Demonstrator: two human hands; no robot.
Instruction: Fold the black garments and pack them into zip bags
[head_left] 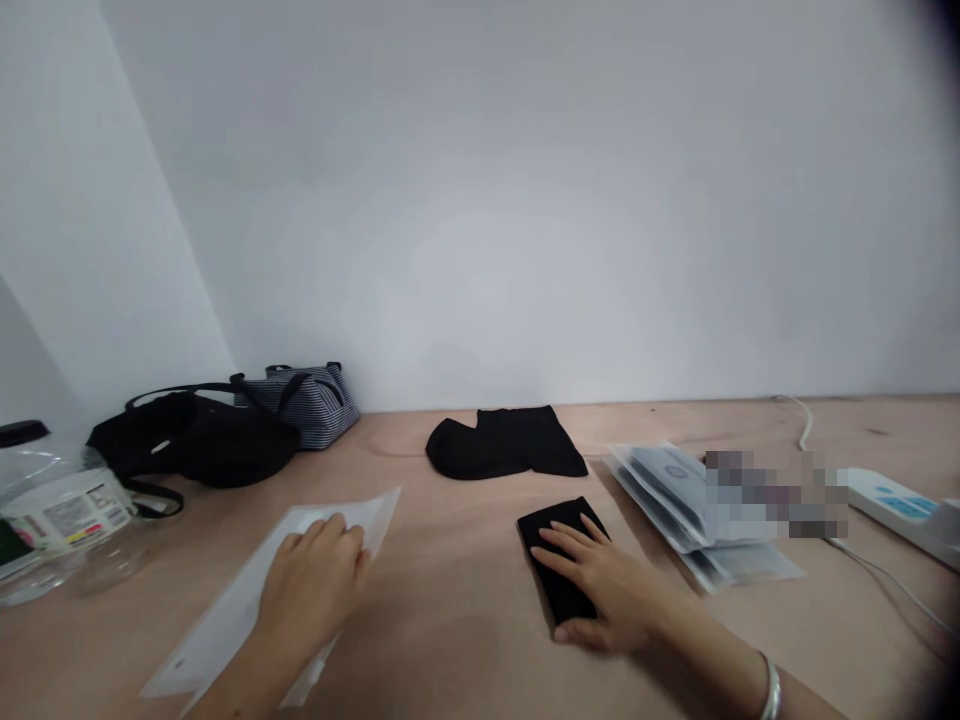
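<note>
My left hand (315, 575) lies on a flat, frosted plastic bag (232, 610) on the left of the table. Its fingers are curled over the bag, and the fingertips are hidden from me. On the right, my right hand (600, 580) rests with spread fingers on a folded black cloth item (551, 535), pressing it to the tabletop. Beyond both hands is another black cloth piece (502, 445), lying flat with a rounded left end and a notch in its upper edge.
Several filled plastic bags (667, 495) are stacked right of my right hand, near a blurred patch. A white power strip (900, 505) with cables sits at far right. At left stand a clear plastic jug (56, 520), a black bag (202, 440) and a striped bag (322, 410). A wall bounds the back.
</note>
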